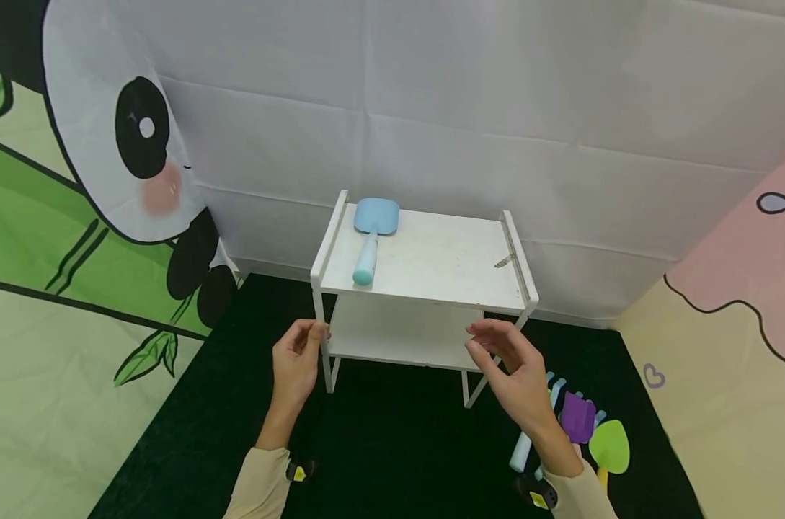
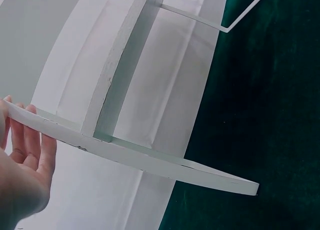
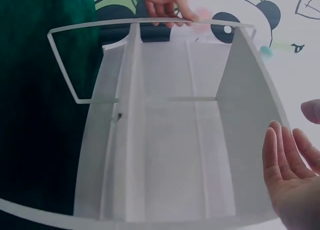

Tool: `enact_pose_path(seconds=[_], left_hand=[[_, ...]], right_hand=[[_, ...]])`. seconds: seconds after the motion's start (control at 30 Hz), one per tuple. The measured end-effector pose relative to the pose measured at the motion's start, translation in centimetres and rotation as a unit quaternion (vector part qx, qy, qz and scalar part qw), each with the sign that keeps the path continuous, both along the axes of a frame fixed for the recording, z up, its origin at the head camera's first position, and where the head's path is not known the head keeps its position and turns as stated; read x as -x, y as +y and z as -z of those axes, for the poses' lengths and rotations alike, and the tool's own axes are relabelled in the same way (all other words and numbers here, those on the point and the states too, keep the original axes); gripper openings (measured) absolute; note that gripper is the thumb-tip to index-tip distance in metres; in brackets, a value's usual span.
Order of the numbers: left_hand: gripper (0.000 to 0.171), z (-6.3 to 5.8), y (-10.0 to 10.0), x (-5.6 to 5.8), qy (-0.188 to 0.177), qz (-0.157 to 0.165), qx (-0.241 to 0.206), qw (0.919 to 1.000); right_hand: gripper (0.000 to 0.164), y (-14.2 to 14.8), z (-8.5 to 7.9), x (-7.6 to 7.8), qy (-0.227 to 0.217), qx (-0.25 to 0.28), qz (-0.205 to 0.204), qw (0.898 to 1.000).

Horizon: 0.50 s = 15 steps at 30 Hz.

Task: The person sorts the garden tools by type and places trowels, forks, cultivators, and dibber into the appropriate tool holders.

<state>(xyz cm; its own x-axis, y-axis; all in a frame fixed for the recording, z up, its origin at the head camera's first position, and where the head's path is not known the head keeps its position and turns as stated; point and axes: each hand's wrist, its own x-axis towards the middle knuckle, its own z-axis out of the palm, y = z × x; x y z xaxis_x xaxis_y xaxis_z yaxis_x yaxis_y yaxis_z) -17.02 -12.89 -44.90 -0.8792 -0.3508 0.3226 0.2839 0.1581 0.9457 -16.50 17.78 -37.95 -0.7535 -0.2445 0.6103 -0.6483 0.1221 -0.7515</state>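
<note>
A small white two-tier shelf rack (image 1: 437,256) stands against the white backdrop. My left hand (image 1: 295,367) grips its front left leg (image 2: 65,134), with the fingers wrapped behind the leg in the left wrist view. Beside the front right leg is my right hand (image 1: 518,375), its fingers loosely curved and nothing between them and the thumb. On the left part of the top board lies a light blue toy shovel (image 1: 376,216), its handle toward me. The lower board (image 1: 398,328) carries nothing visible.
Several toy garden tools lie on the dark green floor (image 1: 392,447) at right: a purple shovel head (image 1: 577,417), a lime green shovel (image 1: 609,447) and light blue tools, partly hidden by my right forearm. A panda-printed cloth (image 1: 107,144) hangs at left, a pink and cream one (image 1: 742,288) at right.
</note>
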Motion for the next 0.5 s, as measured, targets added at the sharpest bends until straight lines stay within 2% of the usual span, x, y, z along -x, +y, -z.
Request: enact_pose_path(seconds=[0.23, 0.47, 0.5], left_hand=[[0.026, 0.1, 0.0, 0.1, 0.008, 0.006, 0.006, 0.9999], [0.027, 0.1, -0.1, 0.0, 0.009, 0.004, 0.012, 0.9999], [0.027, 0.1, -0.1, 0.0, 0.008, 0.003, 0.012, 0.9999]], right_hand=[[0.031, 1.5, 1.8, -0.7, -0.033, -0.009, 0.013, 0.999], [0.028, 2.8, 3.5, -1.4, -0.098, -0.011, 0.037, 0.994], [0.028, 3.0, 4.2, -1.3, -0.104, -0.012, 0.04, 0.994]])
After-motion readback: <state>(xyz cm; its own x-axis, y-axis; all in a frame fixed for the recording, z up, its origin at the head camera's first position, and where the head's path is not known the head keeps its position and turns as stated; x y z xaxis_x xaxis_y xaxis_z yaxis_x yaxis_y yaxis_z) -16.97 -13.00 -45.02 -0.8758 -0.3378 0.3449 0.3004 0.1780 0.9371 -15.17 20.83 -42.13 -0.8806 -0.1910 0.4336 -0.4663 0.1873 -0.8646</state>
